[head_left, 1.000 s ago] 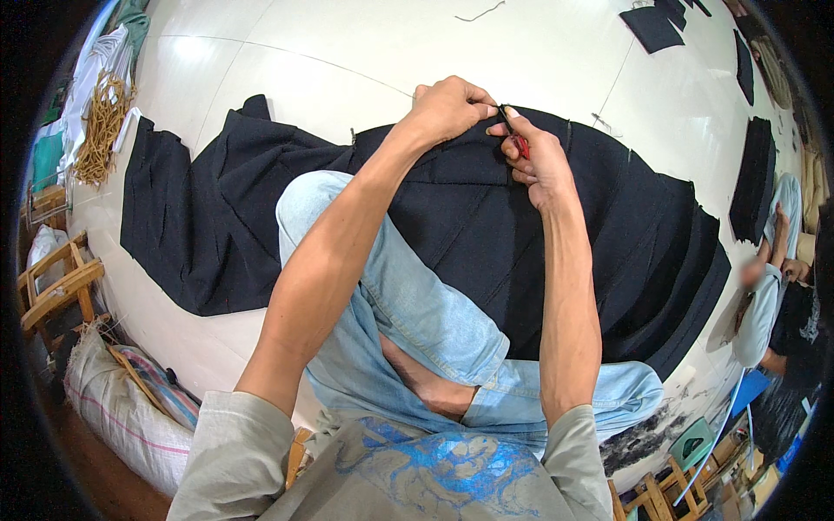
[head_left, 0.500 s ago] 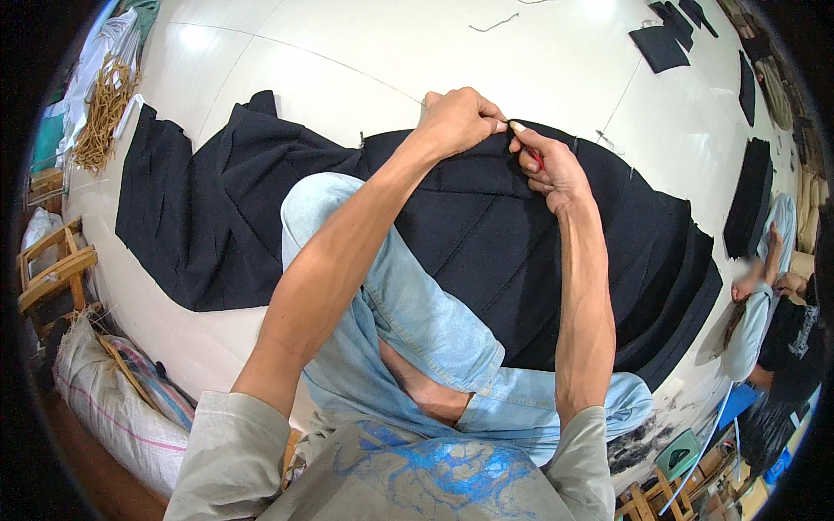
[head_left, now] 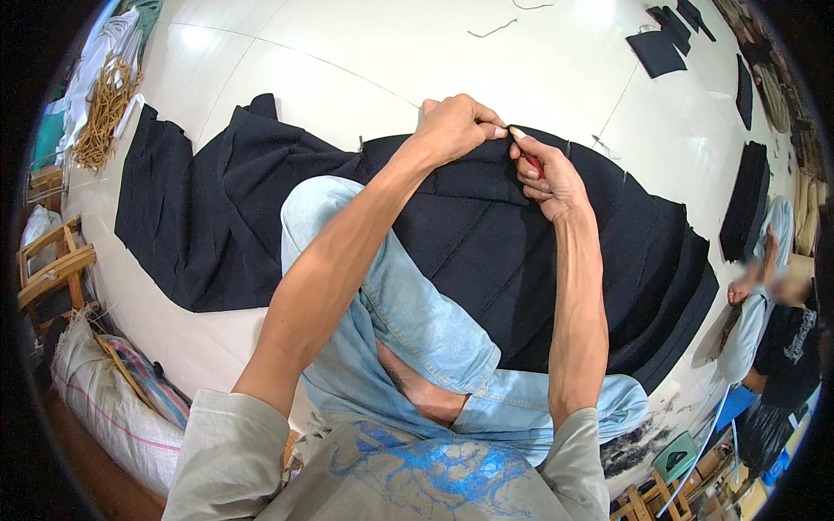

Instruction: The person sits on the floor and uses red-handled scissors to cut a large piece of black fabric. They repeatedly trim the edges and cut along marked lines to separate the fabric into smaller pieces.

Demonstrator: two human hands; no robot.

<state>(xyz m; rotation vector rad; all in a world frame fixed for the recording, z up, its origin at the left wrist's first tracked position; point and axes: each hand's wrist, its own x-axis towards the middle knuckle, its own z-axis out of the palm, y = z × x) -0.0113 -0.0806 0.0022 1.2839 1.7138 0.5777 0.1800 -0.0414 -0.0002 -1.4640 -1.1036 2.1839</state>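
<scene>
Both hands (head_left: pixel 456 128) at black cloth (head_left: pixel 486 239)

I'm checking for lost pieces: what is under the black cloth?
Tiled floor shows past the visible edges of the cloth; whatever lies directly beneath is covered. At the far edge, the left hand appears to pinch it; the right hand holds a mostly hidden red tool.

Cloth (head_left: pixel 469 234) on floor (head_left: pixel 330 78), seemingly under legs (head_left: pixel 426 304)

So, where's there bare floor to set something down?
The widest patch of tiled floor is beyond the black fabric, between the tan cord bundle and the black cloth pieces at upper right; loose threads lie there. A narrower strip runs between the fabric and the white woven sack. It's crowded at right, around another person.
</scene>
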